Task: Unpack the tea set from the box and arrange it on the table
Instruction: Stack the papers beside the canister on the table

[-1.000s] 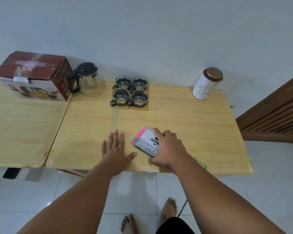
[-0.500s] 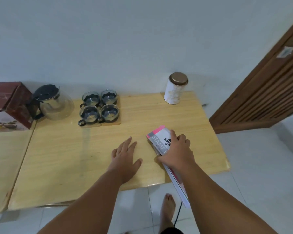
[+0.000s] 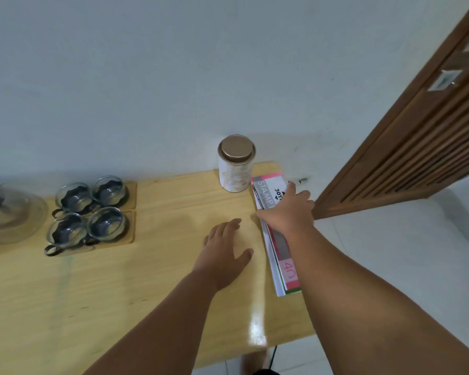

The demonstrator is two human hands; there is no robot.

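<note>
Several glass tea cups [image 3: 88,212] with dark holders stand on wooden coasters [image 3: 132,197] at the back left of the wooden table [image 3: 136,282]. The glass teapot [image 3: 10,215] is cut off by the left edge. A white tea tin [image 3: 234,171] with a bronze lid stands at the back right. My left hand [image 3: 225,253] lies flat on the table, fingers apart, holding nothing. My right hand [image 3: 289,212] grips a pink and grey booklet [image 3: 267,192] that lies along the table's right edge, next to the tin. The box is out of view.
A slatted wooden door [image 3: 417,147] stands close to the table's right side. A white wall runs behind the table. White floor tiles [image 3: 390,253] lie to the right and below, and a bare foot shows under the front edge.
My right hand has slid the booklet from the table's front middle to the right edge beside the tin. The view swung right, so the box left the frame. My left hand stayed flat.
</note>
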